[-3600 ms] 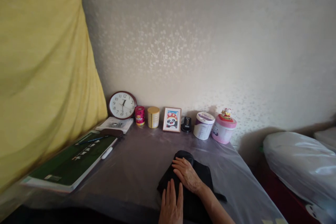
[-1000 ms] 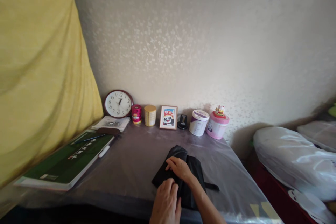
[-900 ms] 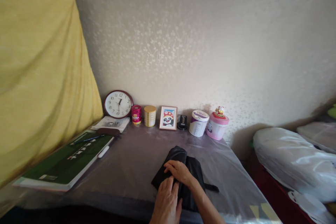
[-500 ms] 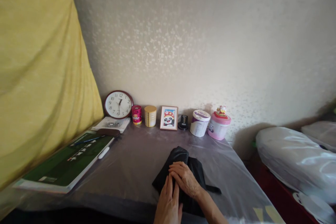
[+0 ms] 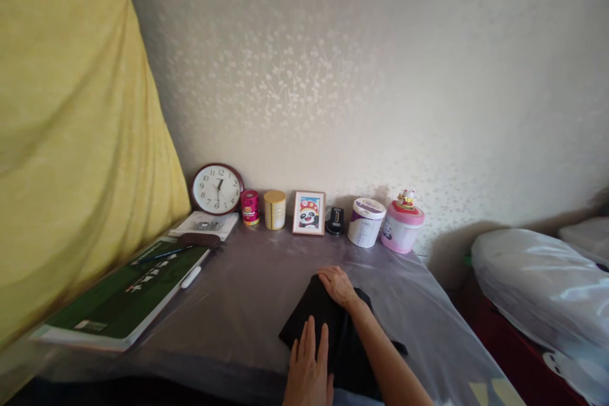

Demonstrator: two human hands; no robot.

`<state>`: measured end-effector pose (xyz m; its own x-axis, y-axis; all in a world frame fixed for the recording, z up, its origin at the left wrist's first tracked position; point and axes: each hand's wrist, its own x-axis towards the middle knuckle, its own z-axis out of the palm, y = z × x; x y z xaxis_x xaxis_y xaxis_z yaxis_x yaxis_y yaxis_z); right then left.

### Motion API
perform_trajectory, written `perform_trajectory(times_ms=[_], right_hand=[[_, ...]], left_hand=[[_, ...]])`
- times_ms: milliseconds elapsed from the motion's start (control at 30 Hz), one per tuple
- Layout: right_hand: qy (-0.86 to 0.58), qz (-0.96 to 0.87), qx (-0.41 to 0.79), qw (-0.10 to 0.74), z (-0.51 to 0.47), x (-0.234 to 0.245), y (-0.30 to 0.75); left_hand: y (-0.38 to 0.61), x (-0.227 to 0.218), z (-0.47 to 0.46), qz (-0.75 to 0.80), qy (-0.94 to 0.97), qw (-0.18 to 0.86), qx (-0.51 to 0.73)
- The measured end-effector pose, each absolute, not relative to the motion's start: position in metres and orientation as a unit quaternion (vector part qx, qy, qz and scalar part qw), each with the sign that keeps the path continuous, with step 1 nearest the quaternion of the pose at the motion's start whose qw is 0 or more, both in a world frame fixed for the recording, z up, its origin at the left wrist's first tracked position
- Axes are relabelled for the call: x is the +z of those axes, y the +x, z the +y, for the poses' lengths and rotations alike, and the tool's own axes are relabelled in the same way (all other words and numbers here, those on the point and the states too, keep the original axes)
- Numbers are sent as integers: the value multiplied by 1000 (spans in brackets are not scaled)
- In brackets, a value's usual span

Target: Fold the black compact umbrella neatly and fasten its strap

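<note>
A black cloth item [image 5: 309, 309], perhaps a bag or garment, lies near the front edge of the table; its exact kind does not show. A thin black strap or strip [image 5: 399, 347] sticks out on its right side. My left hand [image 5: 308, 365] is flat with fingers stretched out, over the cloth's near left part. Toward the cloth's far edge, my right hand [image 5: 337, 285] rests on top with its fingers extended. The right forearm covers part of the cloth.
Along the wall stand a clock [image 5: 217, 189], a pink can [image 5: 250, 208], a yellow-lidded can [image 5: 275, 210], a framed panda picture [image 5: 309, 213], a small black device [image 5: 335, 222], a white tub [image 5: 366, 223] and a pink tub [image 5: 402, 228]. A green book [image 5: 128, 295] lies left, beside a yellow curtain [image 5: 80, 139].
My hands have moved apart. The right hand slid away toward the cloth's far edge, while the left stayed near the front. The cloth's raised far part now lies flatter.
</note>
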<state>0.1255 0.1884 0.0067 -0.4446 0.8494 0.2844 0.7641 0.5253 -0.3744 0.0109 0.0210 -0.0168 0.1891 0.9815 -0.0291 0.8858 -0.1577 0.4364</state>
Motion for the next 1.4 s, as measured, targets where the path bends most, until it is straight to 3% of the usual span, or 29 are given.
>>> perform_trajectory(times_ms=[233,433,800,1033,1167,1400], right_hand=[[-603,-746,67,274,192,4,155],[-684,-652,28,326,137,-8,229],[-708,-533,338,316,78,-12,225],[-721,-580,203,320,84,-15,227],[-728,-561,233,317,91,-19,227],[-674,-556,282,396,97,-13,216]], left_hand=[[12,-17,18,636,740,164,144],[6,-11,16,622,757,161,121],[3,10,10,621,755,187,98],[2,10,9,623,752,198,83],[1,7,8,629,747,202,78],[0,10,10,631,741,212,89]])
